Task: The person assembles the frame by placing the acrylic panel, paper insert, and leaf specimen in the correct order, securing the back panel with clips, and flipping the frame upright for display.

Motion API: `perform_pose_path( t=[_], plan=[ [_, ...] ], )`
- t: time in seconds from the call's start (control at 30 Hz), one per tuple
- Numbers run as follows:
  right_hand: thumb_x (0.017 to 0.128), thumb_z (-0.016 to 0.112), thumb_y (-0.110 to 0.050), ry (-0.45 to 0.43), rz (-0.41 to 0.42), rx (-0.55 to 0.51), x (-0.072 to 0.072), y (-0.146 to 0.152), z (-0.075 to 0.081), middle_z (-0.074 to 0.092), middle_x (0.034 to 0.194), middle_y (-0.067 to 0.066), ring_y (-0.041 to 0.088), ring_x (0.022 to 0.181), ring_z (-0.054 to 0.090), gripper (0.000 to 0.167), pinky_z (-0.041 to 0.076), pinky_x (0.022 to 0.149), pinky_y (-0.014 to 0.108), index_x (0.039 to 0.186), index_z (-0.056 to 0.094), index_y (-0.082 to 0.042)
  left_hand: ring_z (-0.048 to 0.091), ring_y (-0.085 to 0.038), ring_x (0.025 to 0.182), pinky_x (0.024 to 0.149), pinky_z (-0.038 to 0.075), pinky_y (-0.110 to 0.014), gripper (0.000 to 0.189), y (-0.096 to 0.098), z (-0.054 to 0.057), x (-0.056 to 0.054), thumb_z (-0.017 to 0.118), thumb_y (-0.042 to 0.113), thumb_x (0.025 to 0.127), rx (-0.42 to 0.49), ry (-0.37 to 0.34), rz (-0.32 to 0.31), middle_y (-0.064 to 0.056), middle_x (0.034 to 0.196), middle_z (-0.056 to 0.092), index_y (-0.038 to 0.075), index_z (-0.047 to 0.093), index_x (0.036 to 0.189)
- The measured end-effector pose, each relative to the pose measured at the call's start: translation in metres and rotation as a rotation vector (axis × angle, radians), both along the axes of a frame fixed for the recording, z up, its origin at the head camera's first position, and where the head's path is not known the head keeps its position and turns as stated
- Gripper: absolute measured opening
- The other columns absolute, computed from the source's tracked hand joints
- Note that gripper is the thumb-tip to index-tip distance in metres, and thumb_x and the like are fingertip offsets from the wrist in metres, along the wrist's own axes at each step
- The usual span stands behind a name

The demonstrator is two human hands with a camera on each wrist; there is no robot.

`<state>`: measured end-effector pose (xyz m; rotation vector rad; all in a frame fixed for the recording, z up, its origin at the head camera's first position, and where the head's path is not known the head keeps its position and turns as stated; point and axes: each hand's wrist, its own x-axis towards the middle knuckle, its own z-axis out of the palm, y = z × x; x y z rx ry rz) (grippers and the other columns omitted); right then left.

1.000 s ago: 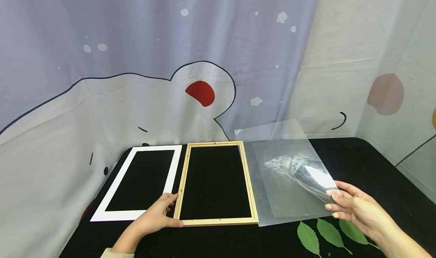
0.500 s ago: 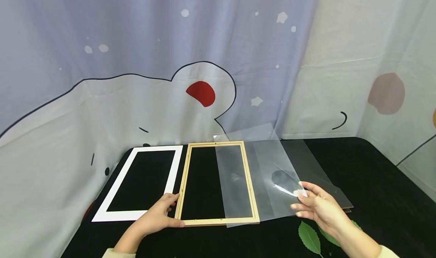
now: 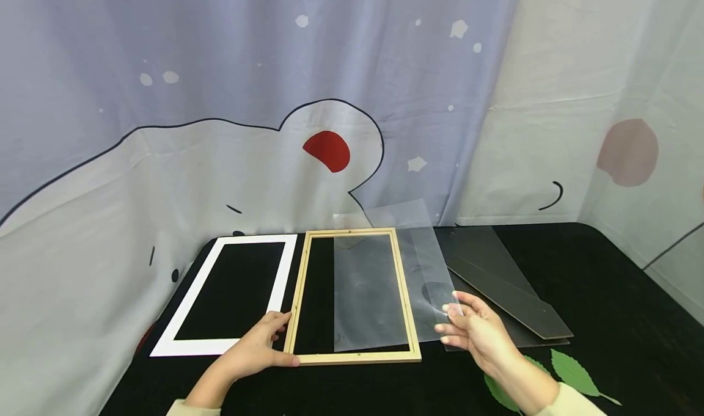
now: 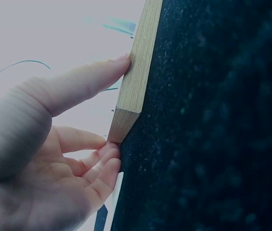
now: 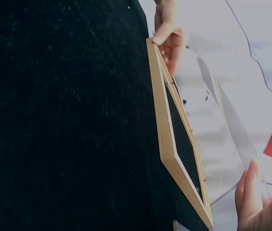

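Note:
My left hand holds the near left corner of a pale wooden picture frame. In the left wrist view its thumb presses the front side of the frame, and the fingertips touch the adjoining side. A clear plastic sheet is pinched at its near right corner by my right hand. The sheet is tilted, its far edge raised, and overlaps the right part of the frame in the head view. The right wrist view shows my right hand above the level of the frame.
Left of the frame lies a white mat border. Dark grey backing boards lie stacked askew on the right, and green leaves sit in front of them, partly behind my right forearm. A patterned curtain hangs behind the black-covered table.
My right hand has carried the clear sheet leftward from above the boards to over the frame's right part, uncovering the boards. My left hand keeps its hold on the frame corner.

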<state>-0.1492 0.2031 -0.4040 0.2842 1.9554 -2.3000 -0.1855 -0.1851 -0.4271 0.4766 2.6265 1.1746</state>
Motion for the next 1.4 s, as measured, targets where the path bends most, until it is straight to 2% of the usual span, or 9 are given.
perform_pose_path(
  t=[0.4,0.63,0.93,1.4],
  plan=[
    [0.097,0.045,0.004,-0.026,-0.075,-0.030,-0.006,-0.035,-0.011,0.056,0.114,0.017,0.015,0.070,0.069,0.048,0.057,0.062,0.030,0.141,0.025,0.005,0.049,-0.028,0.102,0.084,0.044,-0.042,0.093,0.001,0.000,0.000,0.087,0.024,0.066,0.007,0.009,-0.009,-0.014,0.115,0.050,-0.013,0.041,0.138],
    [0.097,0.047,0.003,-0.012,-0.071,-0.038,-0.010,-0.051,-0.018,0.053,0.111,0.019,0.021,0.071,0.070,0.051,0.057,0.061,0.030,0.142,0.023,0.007,0.048,-0.027,0.103,0.084,0.043,-0.041,0.094,0.002,-0.001,0.000,0.088,0.023,0.065,0.015,0.017,-0.001,-0.013,0.116,0.050,-0.013,0.042,0.138],
    [0.094,0.047,0.008,-0.035,-0.088,-0.076,-0.011,-0.067,-0.025,0.053,0.111,0.022,0.019,0.066,0.069,0.049,0.056,0.057,0.030,0.139,0.027,0.007,0.047,-0.028,0.107,0.087,0.042,-0.041,0.093,0.002,-0.001,0.001,0.088,0.022,0.064,0.029,0.013,-0.001,-0.014,0.117,0.050,-0.012,0.042,0.138],
    [0.093,0.051,0.006,-0.033,-0.076,-0.094,-0.014,-0.079,-0.029,0.054,0.113,0.024,0.019,0.065,0.069,0.052,0.057,0.057,0.031,0.139,0.026,0.008,0.047,-0.027,0.105,0.085,0.042,-0.041,0.092,0.001,-0.002,0.000,0.087,0.023,0.065,0.021,0.007,0.000,-0.013,0.117,0.050,-0.011,0.043,0.138]
  ],
)
